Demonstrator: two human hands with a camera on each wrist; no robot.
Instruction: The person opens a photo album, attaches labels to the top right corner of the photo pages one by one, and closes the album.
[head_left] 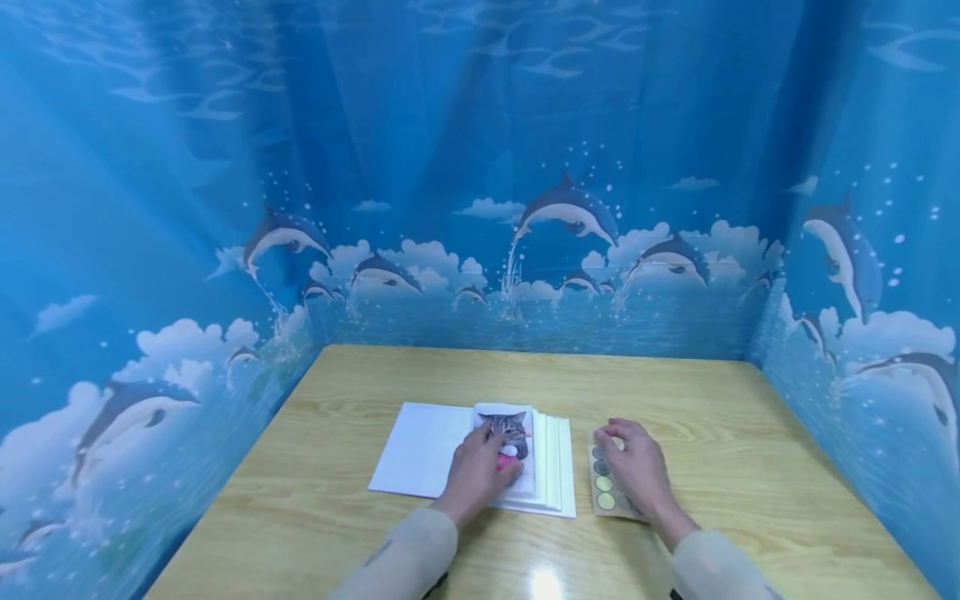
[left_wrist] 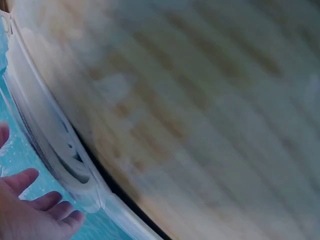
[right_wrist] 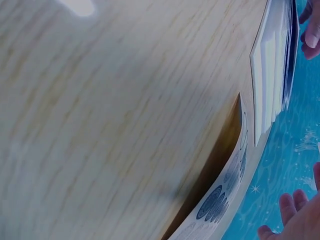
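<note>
In the head view an open book point(head_left: 420, 450) lies on the table, its right-hand page showing a cat picture point(head_left: 504, 423). My left hand point(head_left: 477, 467) rests on that page with fingers spread, beside a pink and white patch point(head_left: 507, 458); whether it is printed or loose I cannot tell. Right of the book lies a sheet of round stickers point(head_left: 604, 483), yellow-green and grey. My right hand point(head_left: 637, 467) pinches with thumb and index finger at the sheet's far corner, covering part of it. The right wrist view has the near edge of the sticker sheet point(right_wrist: 220, 195) lifted off the table.
The wooden table point(head_left: 360, 379) carries the book at the middle and the stickers to its right. Blue curtains point(head_left: 420, 167) printed with dolphins stand behind the table and along both sides. A bright reflection shows on the near tabletop.
</note>
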